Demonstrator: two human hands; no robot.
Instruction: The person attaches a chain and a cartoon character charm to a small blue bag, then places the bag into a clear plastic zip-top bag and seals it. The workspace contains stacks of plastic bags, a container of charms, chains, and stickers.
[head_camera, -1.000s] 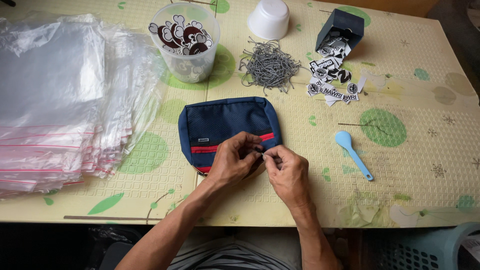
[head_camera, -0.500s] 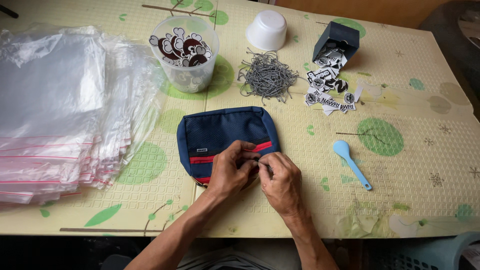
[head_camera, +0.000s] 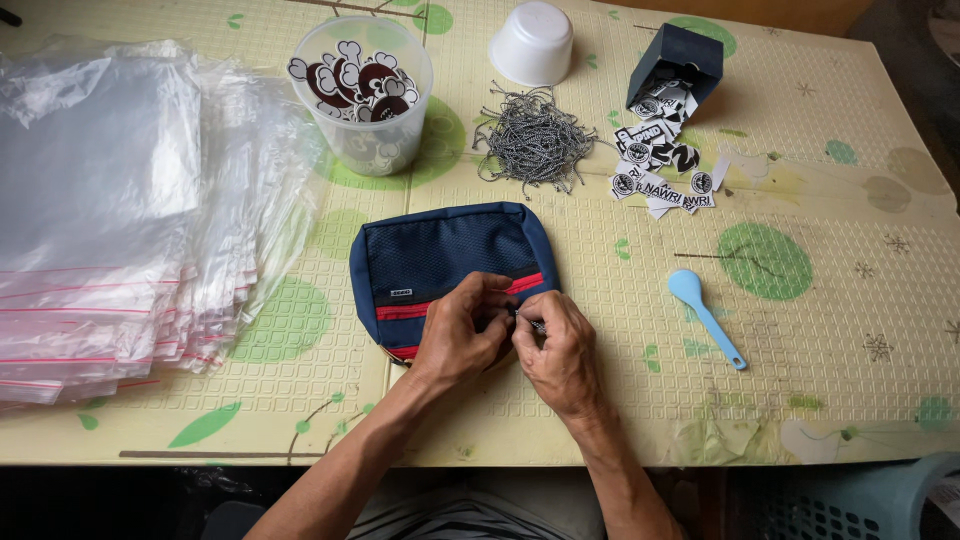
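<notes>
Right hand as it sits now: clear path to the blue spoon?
Probably yes. The right hand is busy with the left hand at the navy pouch, but the blue spoon lies just to its right on bare mat, with nothing between. It would have to let go of the pouch first.

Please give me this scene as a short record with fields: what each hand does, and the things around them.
left hand: left hand rests on the navy pouch, fingers pinching at its red zip
right hand: right hand pinches a small part at the pouch's right edge
left of pouch: stack of clear zip bags
behind pouch: clear tub of stickers, pile of grey strings, white bowl, dark box
right of pouch: blue spoon
surface: patterned mat
</notes>
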